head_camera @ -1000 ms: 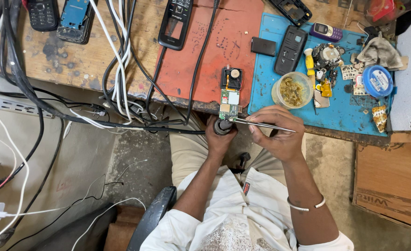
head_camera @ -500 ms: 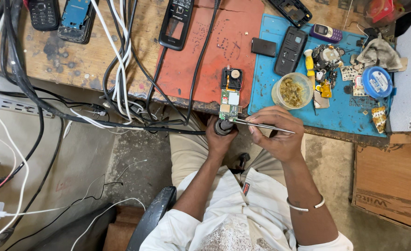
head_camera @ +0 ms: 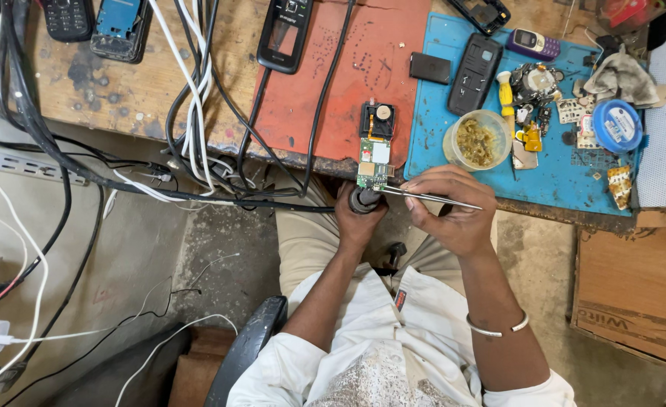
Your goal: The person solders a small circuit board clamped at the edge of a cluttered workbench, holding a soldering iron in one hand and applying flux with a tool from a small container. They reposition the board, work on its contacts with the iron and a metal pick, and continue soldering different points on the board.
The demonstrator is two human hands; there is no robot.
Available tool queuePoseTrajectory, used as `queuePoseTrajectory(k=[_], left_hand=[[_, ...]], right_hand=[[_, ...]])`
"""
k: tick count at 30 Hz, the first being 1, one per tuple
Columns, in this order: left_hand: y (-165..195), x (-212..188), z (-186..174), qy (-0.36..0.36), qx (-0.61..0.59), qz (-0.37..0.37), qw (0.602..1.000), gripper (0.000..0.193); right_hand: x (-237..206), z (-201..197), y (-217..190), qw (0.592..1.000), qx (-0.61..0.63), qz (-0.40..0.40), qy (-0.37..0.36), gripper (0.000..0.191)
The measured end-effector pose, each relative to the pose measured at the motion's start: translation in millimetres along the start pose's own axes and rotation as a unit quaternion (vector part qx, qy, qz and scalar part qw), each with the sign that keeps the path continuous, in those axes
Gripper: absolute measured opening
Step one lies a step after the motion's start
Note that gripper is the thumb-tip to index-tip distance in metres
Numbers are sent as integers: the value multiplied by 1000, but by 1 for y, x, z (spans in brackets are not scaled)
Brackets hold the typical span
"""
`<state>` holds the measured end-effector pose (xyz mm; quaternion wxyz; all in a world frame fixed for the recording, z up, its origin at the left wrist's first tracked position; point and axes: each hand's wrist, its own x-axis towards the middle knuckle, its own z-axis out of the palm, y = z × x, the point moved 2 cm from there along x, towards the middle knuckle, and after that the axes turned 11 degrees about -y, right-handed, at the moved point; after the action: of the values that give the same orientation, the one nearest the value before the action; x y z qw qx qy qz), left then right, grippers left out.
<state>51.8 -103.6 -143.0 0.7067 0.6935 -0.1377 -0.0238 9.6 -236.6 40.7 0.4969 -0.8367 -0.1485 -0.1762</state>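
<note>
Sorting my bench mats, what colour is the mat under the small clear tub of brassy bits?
Blue mat; the tub sits on it. Head view.

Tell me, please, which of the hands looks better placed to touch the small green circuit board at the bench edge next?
Probably the right hand: its thin metal tweezers already point at the small green circuit board. The left hand is wrapped around a black cylindrical tool handle below it.

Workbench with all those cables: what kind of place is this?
Most likely a small mobile phone repair bench. Opened handsets lie on a blue mat, and the right hand holds metal tweezers near a bare green circuit board.
</note>
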Motion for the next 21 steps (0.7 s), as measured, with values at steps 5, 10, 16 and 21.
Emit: queuePoseTrajectory(k=[5, 10, 16, 21], left_hand=[[-2, -1, -2, 3, 11, 1, 1000, 41], [-4, 1, -1, 4, 12, 2, 1000, 41], [-6, 1, -2, 7, 16, 3, 1000, 41], [-6, 0, -2, 6, 15, 8, 1000, 41]], right_hand=[[-2, 1, 0, 1000, -1, 3, 1, 19], [-2, 2, 0, 1000, -1, 7, 4, 19], [-2, 2, 1, 1000, 15, 3, 1, 20], [-2, 2, 1, 1000, 12, 2, -2, 19]])
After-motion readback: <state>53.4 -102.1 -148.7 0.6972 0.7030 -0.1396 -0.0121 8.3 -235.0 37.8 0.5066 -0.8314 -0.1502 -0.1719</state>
